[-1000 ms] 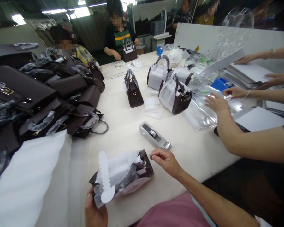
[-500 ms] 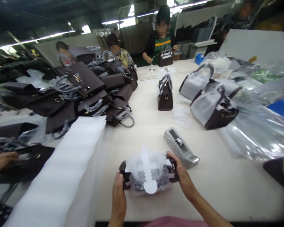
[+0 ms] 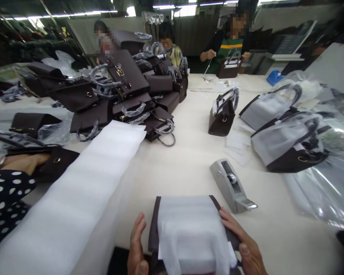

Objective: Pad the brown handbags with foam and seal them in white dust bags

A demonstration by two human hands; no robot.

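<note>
At the near edge of the table [image 3: 189,164] a dark brown bag [image 3: 154,229] lies flat, its top face covered by a white foam sheet [image 3: 192,233]. What is inside it cannot be seen. The left hand [image 3: 137,248] lies along the bag's left side, fingers straight and together, thumb at the bottom, pressing rather than gripping. The right hand [image 3: 245,248] cups the right edge with fingers loosely curled over the foam and the bag's corner, thumb toward the near edge.

Just beyond the right hand stands a grey tape dispenser [image 3: 232,185], angled across the table, apart from the bag. To the left a long foam roll [image 3: 74,202] runs from the near corner toward a pile of brown bags [image 3: 126,95] whose handles are wrapped in plastic. Mid-table one small bag [image 3: 222,114] stands upright alone. To the right two foam-wrapped bags [image 3: 286,145] lie tilted beside clear plastic sleeves [image 3: 318,191].

At the far left another person's hand [image 3: 25,162], with a polka-dot sleeve [image 3: 2,198], rests on a bag. At the far end a person [image 3: 232,46] holds an upright bag.
</note>
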